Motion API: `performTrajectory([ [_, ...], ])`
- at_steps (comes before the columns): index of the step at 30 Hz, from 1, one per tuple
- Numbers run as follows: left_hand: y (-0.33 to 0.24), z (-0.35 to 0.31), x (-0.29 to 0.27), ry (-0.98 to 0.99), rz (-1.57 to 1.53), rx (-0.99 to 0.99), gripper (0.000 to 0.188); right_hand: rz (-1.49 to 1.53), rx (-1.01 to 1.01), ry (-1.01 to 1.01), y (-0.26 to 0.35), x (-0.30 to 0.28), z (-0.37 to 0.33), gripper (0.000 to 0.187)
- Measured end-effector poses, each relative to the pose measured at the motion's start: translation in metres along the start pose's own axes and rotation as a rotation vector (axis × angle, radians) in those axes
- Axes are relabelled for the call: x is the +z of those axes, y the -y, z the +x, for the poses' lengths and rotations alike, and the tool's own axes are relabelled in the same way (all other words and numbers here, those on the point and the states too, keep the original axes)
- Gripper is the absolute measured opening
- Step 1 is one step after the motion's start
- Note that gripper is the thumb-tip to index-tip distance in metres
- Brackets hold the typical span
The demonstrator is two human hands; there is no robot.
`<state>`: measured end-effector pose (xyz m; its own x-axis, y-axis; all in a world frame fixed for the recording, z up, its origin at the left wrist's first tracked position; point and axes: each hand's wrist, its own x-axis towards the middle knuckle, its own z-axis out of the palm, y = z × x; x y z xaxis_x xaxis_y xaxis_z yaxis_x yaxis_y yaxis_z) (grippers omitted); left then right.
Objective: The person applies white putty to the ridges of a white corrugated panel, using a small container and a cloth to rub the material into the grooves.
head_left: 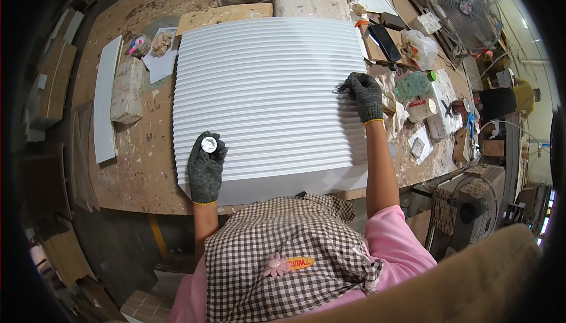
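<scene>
One white object (209, 144) — in left hand (206, 172), right hand (367, 96) over panel (265, 93)

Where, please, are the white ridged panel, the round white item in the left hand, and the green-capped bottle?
White ridged panel (271, 96), head view: middle of the ridges.
Round white item (209, 144), head view: upward face.
Green-capped bottle (413, 86), head view: body.

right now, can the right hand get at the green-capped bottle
Probably yes: the right hand is near the right edge of the white ribbed panel, and only crumpled pale material seems to lie between it and the green-capped bottle.
</scene>
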<state>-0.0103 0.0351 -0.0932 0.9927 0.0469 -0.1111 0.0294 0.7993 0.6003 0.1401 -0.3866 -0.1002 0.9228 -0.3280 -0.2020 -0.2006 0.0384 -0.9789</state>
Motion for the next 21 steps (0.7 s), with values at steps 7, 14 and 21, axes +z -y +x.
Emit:
performTrajectory([
  [7, 0.001, 0.000, 0.000, -0.005, 0.004, 0.021, 0.044, -0.042, -0.007, -0.017, 0.005, 0.001, -0.004, 0.014],
  [14, -0.003, 0.001, -0.002, -0.056, 0.032, -0.010, 0.037, 0.006, -0.103, -0.091, 0.002, 0.003, -0.009, 0.015],
  [21, 0.001, -0.009, 0.049, -0.153, -0.033, -0.082, 0.036, 0.438, -0.185, 0.180, 0.065, 0.056, -0.106, 0.011],
])
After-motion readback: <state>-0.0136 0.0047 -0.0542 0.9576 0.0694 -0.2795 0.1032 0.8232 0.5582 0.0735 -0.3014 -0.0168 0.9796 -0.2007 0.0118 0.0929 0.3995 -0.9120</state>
